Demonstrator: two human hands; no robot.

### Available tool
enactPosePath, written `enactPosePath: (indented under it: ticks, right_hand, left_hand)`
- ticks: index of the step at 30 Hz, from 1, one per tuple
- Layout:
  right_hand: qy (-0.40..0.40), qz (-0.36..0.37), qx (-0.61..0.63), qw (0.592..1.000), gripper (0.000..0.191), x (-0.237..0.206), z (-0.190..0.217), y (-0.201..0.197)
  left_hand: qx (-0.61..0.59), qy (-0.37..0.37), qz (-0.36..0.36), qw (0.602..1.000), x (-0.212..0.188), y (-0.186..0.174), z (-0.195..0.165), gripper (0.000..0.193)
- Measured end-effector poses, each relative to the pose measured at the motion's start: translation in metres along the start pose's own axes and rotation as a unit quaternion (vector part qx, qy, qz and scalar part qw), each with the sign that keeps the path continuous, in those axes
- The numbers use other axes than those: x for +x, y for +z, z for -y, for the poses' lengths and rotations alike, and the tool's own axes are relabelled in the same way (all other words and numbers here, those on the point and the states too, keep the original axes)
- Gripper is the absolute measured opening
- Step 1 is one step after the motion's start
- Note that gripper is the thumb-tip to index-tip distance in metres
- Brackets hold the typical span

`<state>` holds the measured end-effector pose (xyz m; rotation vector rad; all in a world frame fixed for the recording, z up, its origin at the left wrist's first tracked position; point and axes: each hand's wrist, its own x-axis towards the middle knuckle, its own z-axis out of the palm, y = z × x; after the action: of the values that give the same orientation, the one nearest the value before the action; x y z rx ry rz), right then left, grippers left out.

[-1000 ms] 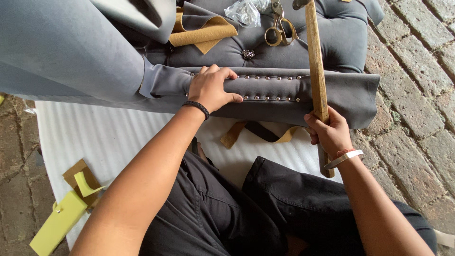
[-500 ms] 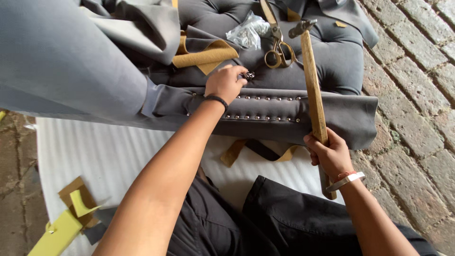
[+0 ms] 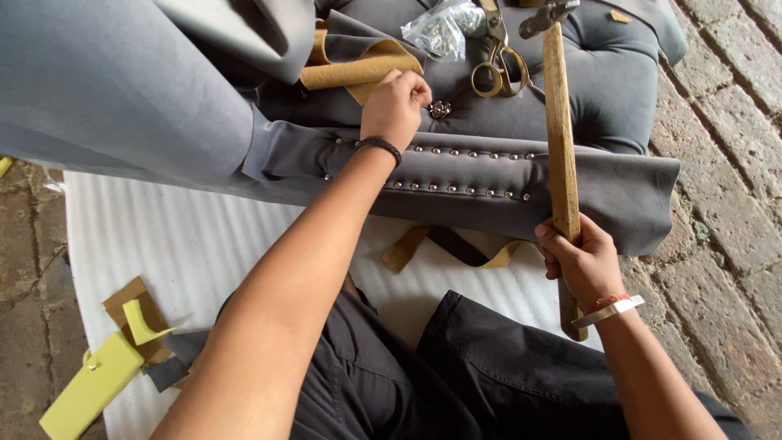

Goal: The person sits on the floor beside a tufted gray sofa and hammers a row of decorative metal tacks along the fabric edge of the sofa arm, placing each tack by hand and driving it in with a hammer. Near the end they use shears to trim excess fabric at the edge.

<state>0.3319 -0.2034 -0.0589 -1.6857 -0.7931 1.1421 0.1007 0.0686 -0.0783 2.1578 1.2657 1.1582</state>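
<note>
One hammer [image 3: 559, 122] upright in right hand [image 3: 582, 262], head away from body.

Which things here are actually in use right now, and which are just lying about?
In use:
- left hand at the small pile of metal studs
- right hand, its grip closed on the wooden-handled hammer
- grey studded upholstery panel

Lying about:
- scissors
- clear plastic bag
- yellow foam offcuts
- tan strap
</note>
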Motion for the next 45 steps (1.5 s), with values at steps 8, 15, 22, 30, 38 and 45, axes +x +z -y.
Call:
enactPosePath:
  ticks: [8,15,22,30,38,45]
  right_hand:
    - [-0.018,0.005,-0.027,0.999,0.012,-0.018,0.021,0.021]
    - [-0.012,0.091,0.129,0.987,0.013,-0.052,0.043,0.114]
    - [-0.031,0.043,0.148,0.988,0.009,-0.070,0.057,0.148]
    - [-0.047,0.016,0.160,0.986,0.008,-0.064,0.050,0.157]
    - [-0.039,0.009,0.171,0.985,0.006,-0.054,0.048,0.169]
    - [-0.002,0.048,0.207,0.977,0.014,-0.059,0.043,0.162]
  left_hand:
    - [-0.350,-0.230,0.129,0.899,-0.056,-0.086,-0.001,0.009]
    - [-0.366,-0.313,0.237,0.844,-0.151,-0.110,-0.079,0.008]
    - [-0.395,-0.338,0.258,0.814,-0.140,-0.124,-0.093,0.010]
    - [-0.175,-0.137,0.224,0.949,-0.145,-0.136,-0.100,0.014]
    - [-0.065,-0.125,0.202,0.969,-0.137,-0.139,-0.106,0.011]
    - [-0.109,-0.114,0.185,0.970,-0.116,-0.125,-0.062,0.006]
